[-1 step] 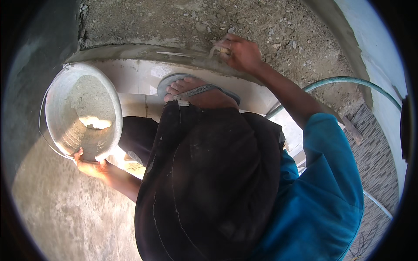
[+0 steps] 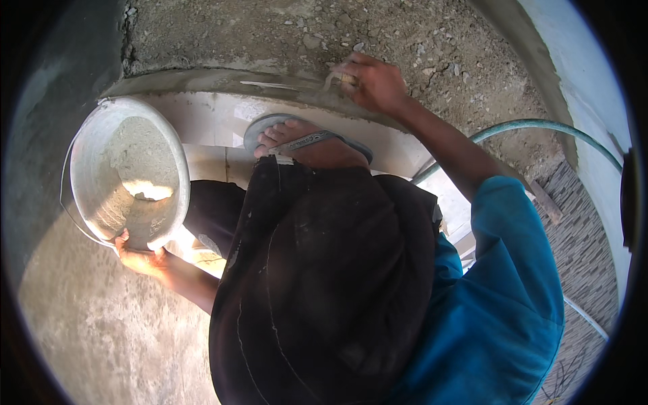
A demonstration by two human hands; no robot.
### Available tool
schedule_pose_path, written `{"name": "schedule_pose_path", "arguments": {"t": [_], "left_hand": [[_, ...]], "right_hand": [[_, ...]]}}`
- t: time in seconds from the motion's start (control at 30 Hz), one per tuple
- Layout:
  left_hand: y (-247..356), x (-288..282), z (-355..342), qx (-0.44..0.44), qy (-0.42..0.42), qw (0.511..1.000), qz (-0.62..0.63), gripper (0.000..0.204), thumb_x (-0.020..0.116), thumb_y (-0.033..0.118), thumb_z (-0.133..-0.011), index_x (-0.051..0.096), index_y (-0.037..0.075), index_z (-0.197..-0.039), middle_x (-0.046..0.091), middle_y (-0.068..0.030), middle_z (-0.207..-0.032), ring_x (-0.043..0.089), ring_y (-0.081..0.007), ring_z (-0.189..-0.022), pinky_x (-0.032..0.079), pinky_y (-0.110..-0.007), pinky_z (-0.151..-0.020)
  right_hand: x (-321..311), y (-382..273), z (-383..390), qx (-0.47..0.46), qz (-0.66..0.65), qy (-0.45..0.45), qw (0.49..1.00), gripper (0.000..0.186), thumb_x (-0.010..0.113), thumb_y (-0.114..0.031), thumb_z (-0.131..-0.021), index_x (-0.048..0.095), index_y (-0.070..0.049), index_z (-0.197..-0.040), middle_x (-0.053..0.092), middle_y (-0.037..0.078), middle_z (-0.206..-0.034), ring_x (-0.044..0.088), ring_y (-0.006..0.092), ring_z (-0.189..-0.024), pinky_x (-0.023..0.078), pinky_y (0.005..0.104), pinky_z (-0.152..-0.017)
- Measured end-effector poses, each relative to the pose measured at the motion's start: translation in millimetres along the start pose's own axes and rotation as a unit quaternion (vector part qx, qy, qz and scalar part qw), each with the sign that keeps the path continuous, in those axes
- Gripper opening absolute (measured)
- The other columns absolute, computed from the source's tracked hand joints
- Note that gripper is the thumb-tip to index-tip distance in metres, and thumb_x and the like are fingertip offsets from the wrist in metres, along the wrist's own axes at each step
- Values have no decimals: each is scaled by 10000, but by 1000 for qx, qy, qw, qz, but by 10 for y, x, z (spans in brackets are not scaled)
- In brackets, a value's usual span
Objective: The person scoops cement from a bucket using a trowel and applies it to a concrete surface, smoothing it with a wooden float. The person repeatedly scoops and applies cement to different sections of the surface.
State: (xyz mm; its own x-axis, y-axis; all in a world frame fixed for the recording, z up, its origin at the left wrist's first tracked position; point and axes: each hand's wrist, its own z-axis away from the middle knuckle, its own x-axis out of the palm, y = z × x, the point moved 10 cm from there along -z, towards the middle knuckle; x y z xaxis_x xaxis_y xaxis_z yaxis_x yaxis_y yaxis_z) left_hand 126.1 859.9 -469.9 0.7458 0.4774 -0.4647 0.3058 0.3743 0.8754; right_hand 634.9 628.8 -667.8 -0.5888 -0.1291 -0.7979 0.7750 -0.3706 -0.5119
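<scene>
My left hand (image 2: 140,256) grips the lower rim of a pale bucket (image 2: 177,158) on the left, which has grey mortar (image 2: 138,145) inside and a wire handle hanging along its outer side. Up at the top, my right hand (image 2: 368,82) is closed on a trowel (image 2: 331,80) by its handle, with the bent metal neck showing; the blade is hard to make out against a grey mortar band (image 2: 260,82). Just below that band, my sandalled foot (image 2: 304,142) rests by a pale ledge (image 2: 212,115).
Beyond the band lies rough, stony ground (image 2: 425,30). A green hose (image 2: 567,130) arcs on the right beside a pale wall (image 2: 594,81). A small wooden piece (image 2: 545,202) lies near narrow patterned tiles (image 2: 580,243). A grey wall (image 2: 50,115) stands at the left.
</scene>
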Motion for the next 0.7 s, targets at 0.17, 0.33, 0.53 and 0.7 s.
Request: {"name": "schedule_pose_path", "arguments": {"t": [0.17, 0.33, 0.53, 0.7], "left_hand": [[-1, -123, -158, 101, -60, 991, -62, 356, 674, 147, -729, 633, -82, -998, 624, -152, -1099, 611, -285, -1002, 507, -420, -901], [-123, -45, -139, -20, -14, 1000, 20, 355, 665, 140, -726, 636, -79, -1004, 632, -152, -1088, 622, -299, -995, 516, -429, -891], [-148, -62, -155, -16, -9, 1000, 13, 374, 664, 142, -720, 640, -82, -1018, 634, -151, -1080, 625, -302, -986, 516, -428, -880], [-121, -31, -115, -20, -9, 1000, 19, 390, 668, 146, -718, 642, -94, -1024, 633, -150, -1086, 618, -299, -979, 510, -423, -887]], "right_hand": [[-219, -148, 11, 8, -46, -17, 999, 330, 736, -301, -884, 726, -282, -1213, 693, -15, -1139, 715, 221, -922, 604, 383, -762], [-139, 89, -130, 47, -3, -31, 998, 327, 713, -346, -913, 710, -284, -1234, 684, -7, -1198, 703, 243, -998, 596, 411, -813], [320, 428, -217, 55, 38, -41, 997, 357, 687, -374, -926, 687, -282, -1270, 657, -6, -1248, 671, 237, -1103, 582, 409, -874], [469, 360, -242, 32, 27, -35, 999, 350, 711, -344, -901, 702, -270, -1244, 660, -16, -1153, 683, 232, -1056, 589, 399, -838]]}}
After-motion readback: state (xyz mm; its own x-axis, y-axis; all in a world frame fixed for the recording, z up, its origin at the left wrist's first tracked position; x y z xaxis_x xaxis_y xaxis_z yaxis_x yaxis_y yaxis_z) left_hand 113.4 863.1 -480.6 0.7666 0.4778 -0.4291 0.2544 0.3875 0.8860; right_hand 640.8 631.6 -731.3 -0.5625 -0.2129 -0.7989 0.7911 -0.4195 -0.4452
